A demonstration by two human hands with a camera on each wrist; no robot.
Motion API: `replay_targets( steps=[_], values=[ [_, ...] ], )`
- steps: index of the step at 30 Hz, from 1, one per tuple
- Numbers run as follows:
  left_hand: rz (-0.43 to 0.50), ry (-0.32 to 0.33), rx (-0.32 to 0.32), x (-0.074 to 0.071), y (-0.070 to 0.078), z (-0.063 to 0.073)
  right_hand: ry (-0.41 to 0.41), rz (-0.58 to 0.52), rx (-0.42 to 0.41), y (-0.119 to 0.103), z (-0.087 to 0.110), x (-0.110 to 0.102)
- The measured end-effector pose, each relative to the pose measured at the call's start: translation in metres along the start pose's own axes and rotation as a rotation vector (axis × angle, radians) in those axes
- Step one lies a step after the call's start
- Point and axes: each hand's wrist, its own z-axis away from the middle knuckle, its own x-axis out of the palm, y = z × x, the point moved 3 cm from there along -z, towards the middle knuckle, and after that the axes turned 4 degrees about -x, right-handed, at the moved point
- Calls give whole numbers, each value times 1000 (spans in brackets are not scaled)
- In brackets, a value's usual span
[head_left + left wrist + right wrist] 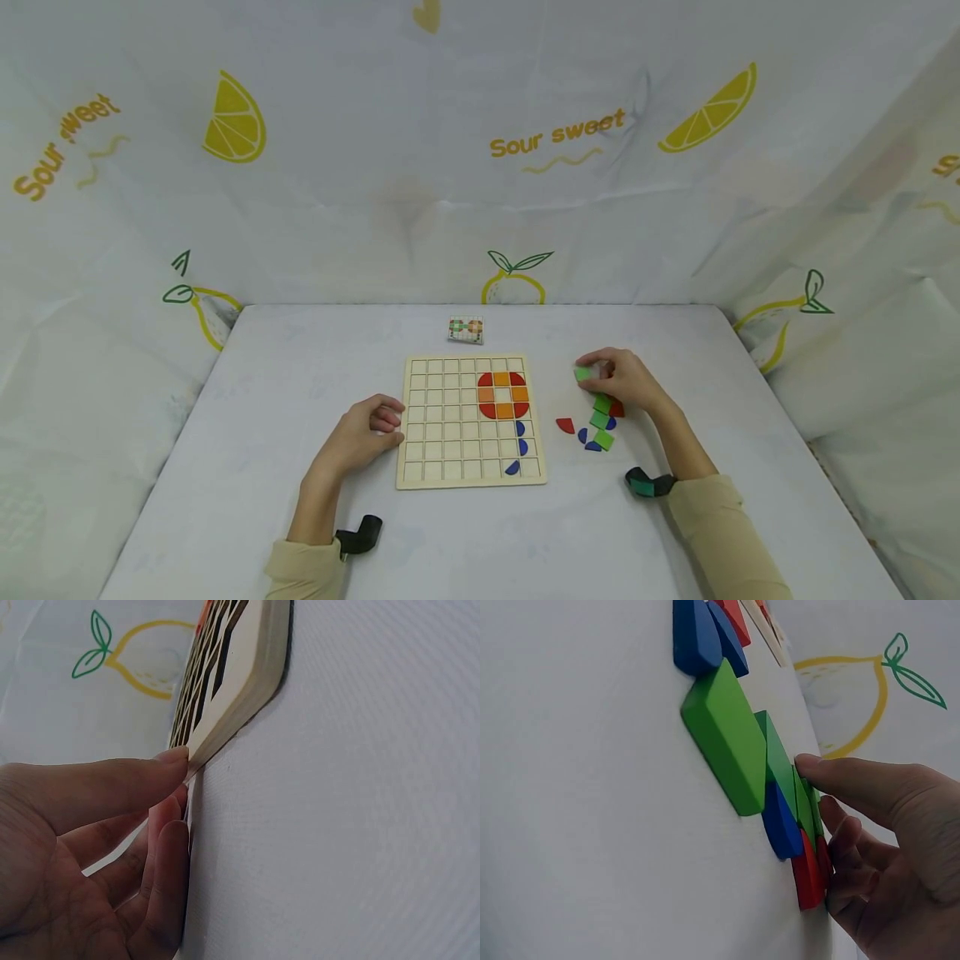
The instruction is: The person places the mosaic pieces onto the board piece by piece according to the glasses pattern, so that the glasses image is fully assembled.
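Green tile (582,373) pinched in right hand (624,380), right of board (436,429), near loose pieces (599,420). Left board edge touched by left hand (362,434), fingers loosely curled. Tile judged light, stiff, smooth, hardly fragile; best gripped by opposite edges, face uncovered.

Orange lettering (557,133) reading "Sour sweet" stands on the white cloth (337,242) behind the table (255,500), above its far edge, just right of the middle. Slanting lettering (63,146) beyond the far left corner repeats "Sour sweet". Beyond the far right corner, cut-off lettering (947,167) begins with "S".
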Motion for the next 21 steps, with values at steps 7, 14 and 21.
replay_targets(
  steps=[7,14,21],
  values=[
    [4,4,2,0,-1,-1,-4,-12,12,1,-1,-1],
    [15,-4,3,0,-1,-1,3,6,15,-2,1,2],
    [17,-2,-3,0,-2,-1,13,-3,-41,-15,0,7]
  ],
)
